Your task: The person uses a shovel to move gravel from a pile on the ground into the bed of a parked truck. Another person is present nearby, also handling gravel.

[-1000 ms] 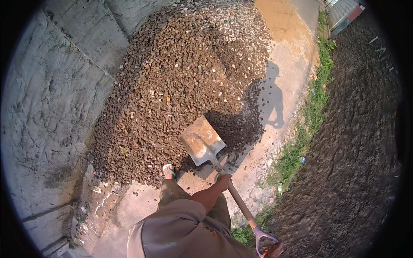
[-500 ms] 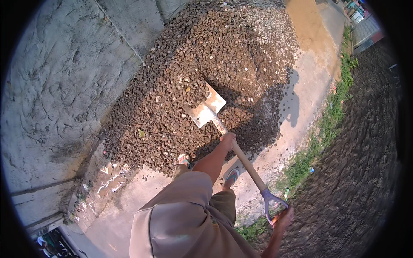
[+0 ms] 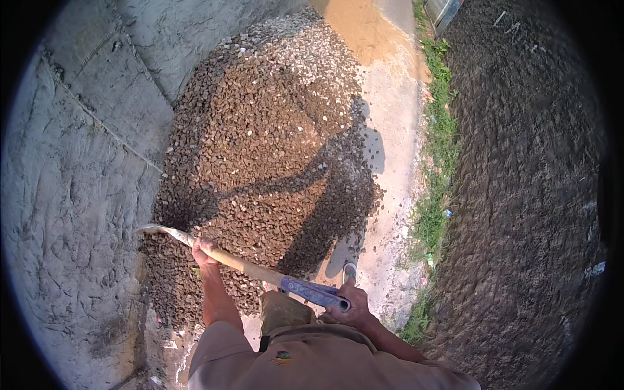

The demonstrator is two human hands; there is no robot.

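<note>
A shovel [image 3: 242, 264] with a wooden shaft and a purple D-shaped handle lies across the front of my body. My left hand [image 3: 205, 251] is wrapped round the lower shaft, close behind the blade. At the handle end, my right hand [image 3: 351, 307] grips the purple grip. The pale metal blade [image 3: 156, 229] points left and shows almost edge-on, so I cannot tell whether stones are on it. It is over the left side of a big heap of brown gravel [image 3: 260, 143], close to the wall.
A rough grey plastered wall [image 3: 78, 175] borders the heap on the left. Along the right run a pale concrete path [image 3: 389, 130], a grass strip [image 3: 437, 143] and dark bare soil [image 3: 520, 162]. Tan sand [image 3: 364, 29] lies beyond the gravel. My sandalled foot [image 3: 350, 273] is on the path.
The shovel blade has swung left from the middle of the gravel toward the wall and turned edge-on. Both hands moved left with the shovel, and my view has turned.
</note>
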